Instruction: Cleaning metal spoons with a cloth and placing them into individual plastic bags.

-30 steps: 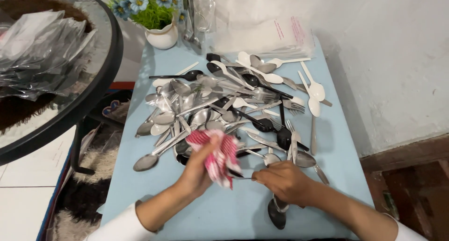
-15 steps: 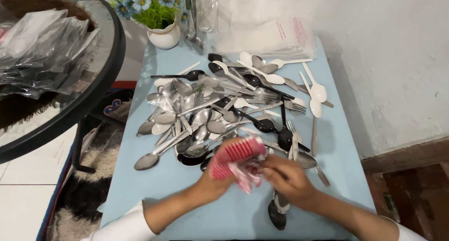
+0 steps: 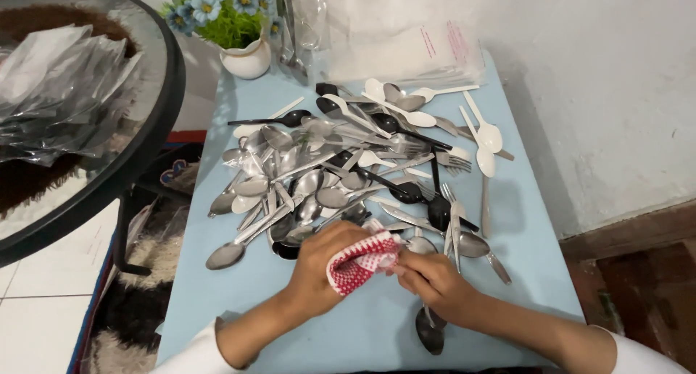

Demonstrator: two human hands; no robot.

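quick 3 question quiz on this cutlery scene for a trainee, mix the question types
1. True or false: the left hand grips a red and white checked cloth.
2. Multiple choice: what stands at the far left corner of the blue table? A) a white pot of blue flowers B) a kettle C) a stack of plates
3. Short answer: which thing lies nearest the table's near edge, beside the right hand?

Key
1. True; the cloth is bunched in that hand, and the right hand's fingers meet it.
2. A
3. A dark spoon, bowl towards the person.
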